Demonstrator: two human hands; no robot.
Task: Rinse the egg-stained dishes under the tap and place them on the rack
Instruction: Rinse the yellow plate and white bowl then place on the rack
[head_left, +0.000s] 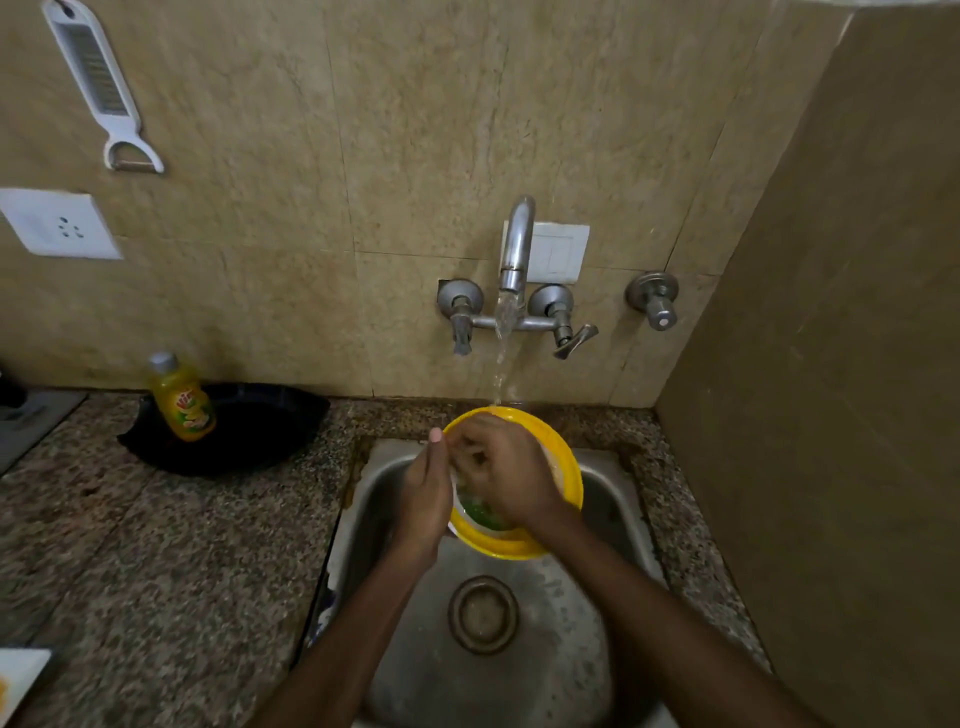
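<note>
Head view, left hand (423, 493) gripping yellow bowl (569, 467) rim, right hand (511, 467) hiding its inside, fingers' state unclear

It is a home kitchen: a steel sink (597, 649) at 6 o'clock under a wall tap (517, 244), a dish soap bottle (182, 400) at 9 o'clock, a grater (98, 85) hanging at 11 o'clock.

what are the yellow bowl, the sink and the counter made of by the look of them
Yellow bowl: probably plastic, from its uniform bright colour and soft sheen.
Sink: stainless steel, a dull brushed grey metal with scuffs and water marks.
Counter: polished speckled stone, likely granite, judging by the brown and black flecks.
</note>
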